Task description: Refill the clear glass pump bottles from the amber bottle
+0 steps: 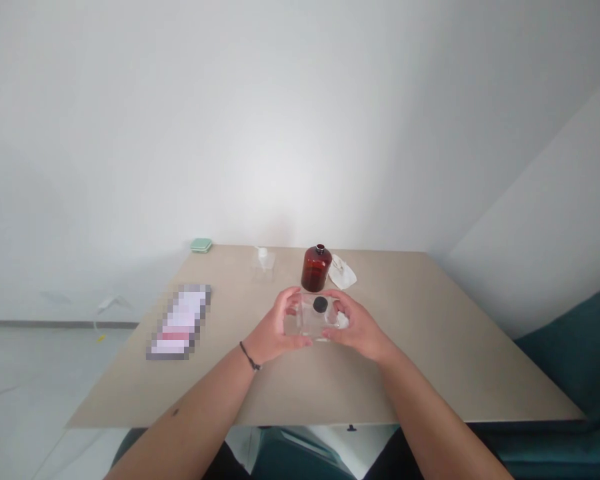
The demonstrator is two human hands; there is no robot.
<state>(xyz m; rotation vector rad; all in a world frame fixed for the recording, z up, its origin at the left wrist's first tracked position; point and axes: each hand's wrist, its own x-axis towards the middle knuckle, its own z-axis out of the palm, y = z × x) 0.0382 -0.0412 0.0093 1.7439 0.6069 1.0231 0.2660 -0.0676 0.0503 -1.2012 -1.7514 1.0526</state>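
Forearms (200, 400) cross the near edge of a smooth beige table (455, 347), a dark band (250, 357) circling the left wrist. Mid-table, the left hand (280, 325) and right hand (357, 325), fingers curved and partly spread, grip a boxy clear bottle (309, 321) from both sides, its longer visible side running left to right, its round black cap (321, 305) facing up and toward the wearer. Left lies a pixelated phone (180, 323). Straight beyond, a glossy, round-shouldered amber bottle (316, 270) stands upright in the way, crumpled white tissue (344, 272) just right. Farther left stand a transparent pump bottle (263, 265) and a green case (201, 245).
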